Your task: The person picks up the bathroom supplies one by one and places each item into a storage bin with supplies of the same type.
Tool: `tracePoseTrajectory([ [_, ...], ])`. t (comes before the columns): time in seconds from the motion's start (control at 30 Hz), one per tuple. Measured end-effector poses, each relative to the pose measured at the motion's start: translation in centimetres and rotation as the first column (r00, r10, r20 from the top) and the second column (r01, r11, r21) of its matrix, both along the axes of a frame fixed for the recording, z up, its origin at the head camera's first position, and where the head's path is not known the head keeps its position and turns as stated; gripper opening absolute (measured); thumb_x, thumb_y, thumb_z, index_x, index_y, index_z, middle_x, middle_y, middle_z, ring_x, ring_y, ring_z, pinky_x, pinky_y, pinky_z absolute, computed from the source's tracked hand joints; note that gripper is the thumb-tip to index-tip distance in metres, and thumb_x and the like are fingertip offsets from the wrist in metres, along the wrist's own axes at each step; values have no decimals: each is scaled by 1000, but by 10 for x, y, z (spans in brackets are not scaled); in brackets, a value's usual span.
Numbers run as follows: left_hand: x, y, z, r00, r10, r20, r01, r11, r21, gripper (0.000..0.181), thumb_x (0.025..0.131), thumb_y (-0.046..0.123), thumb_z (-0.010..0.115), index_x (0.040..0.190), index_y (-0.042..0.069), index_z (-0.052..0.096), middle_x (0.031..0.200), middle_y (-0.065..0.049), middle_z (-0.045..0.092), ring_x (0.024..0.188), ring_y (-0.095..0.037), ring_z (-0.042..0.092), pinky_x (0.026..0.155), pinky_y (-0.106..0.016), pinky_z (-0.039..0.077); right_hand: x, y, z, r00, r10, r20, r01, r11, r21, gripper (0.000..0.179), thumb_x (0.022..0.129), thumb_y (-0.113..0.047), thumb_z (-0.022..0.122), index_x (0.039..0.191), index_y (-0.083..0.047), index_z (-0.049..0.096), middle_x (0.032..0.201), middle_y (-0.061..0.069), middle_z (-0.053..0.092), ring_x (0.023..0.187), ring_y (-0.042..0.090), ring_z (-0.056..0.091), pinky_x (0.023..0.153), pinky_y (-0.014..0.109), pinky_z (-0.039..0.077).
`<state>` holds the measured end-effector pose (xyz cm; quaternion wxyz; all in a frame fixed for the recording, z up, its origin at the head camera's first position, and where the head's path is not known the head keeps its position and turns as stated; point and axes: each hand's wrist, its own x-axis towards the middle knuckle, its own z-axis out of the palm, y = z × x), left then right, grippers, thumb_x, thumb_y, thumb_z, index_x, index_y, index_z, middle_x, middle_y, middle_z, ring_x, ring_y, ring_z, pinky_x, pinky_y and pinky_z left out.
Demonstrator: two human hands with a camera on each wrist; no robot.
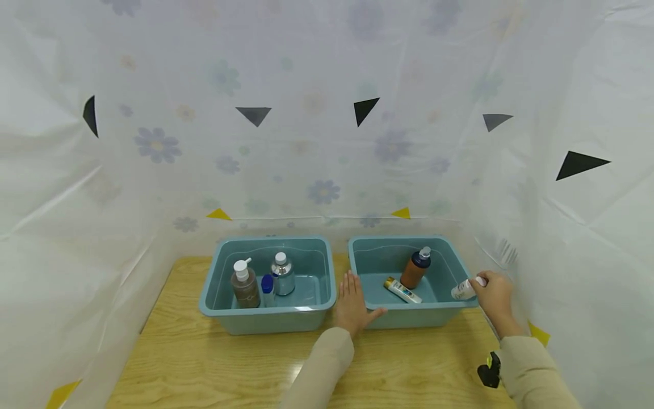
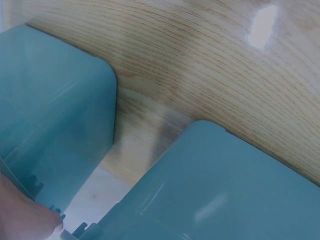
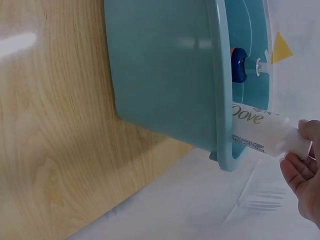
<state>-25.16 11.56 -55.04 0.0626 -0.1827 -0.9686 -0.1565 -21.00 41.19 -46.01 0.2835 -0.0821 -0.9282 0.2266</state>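
My right hand (image 1: 494,295) pinches the cap of a white Dove bottle (image 3: 260,125), which tilts over the right end of the right teal bin (image 1: 409,319). Inside that bin are a brown pump bottle (image 1: 414,274) with a dark blue collar and a white tube (image 1: 403,291) with a gold cap. My left hand (image 1: 351,304) lies with straight, spread fingers at the right bin's near left corner, the thumb along its rim. In the left wrist view only part of that hand (image 2: 25,212) shows, at the lower left.
The left teal bin (image 1: 273,324) holds a brownish pump bottle (image 1: 247,289), a clear white-capped bottle (image 1: 283,278) and a small blue-capped container (image 1: 268,287). A narrow gap separates the bins on the wooden table (image 1: 398,369). White sheeting (image 1: 322,142) surrounds the table.
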Motion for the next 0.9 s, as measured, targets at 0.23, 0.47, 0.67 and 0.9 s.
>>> tracePoseTrajectory([
  [0.23,1,1,6,1000,16,21,-15,997,-75,107,77,80,37,146,-1,21,154,-19,19,143,-30,18,115,-39,23,4,-3,-4,995,-5,97,10,999,-49,22,79,3,64,90,21,59,86,38,58,76,46,57,66,53,48],
  [0.47,-4,3,5,1000,16,22,-13,993,-117,109,76,82,33,147,-1,19,154,-18,16,143,-29,17,115,-39,23,0,1,-15,991,-3,134,6,1000,-25,22,80,3,62,93,21,59,88,38,58,85,51,54,77,58,41],
  [0.67,-4,3,3,1000,20,19,-17,993,-115,110,76,82,33,147,0,17,155,-18,15,144,-29,15,115,-39,22,-6,1,-21,978,23,206,-20,1000,-17,23,81,2,60,95,20,58,91,38,56,88,51,53,79,58,41],
  [0.9,-3,2,2,999,23,32,-19,995,-99,110,76,81,34,147,-1,17,155,-18,15,144,-29,16,116,-39,22,-11,2,-24,955,60,291,-67,998,12,23,81,2,58,95,20,59,90,38,58,86,51,54,77,57,44],
])
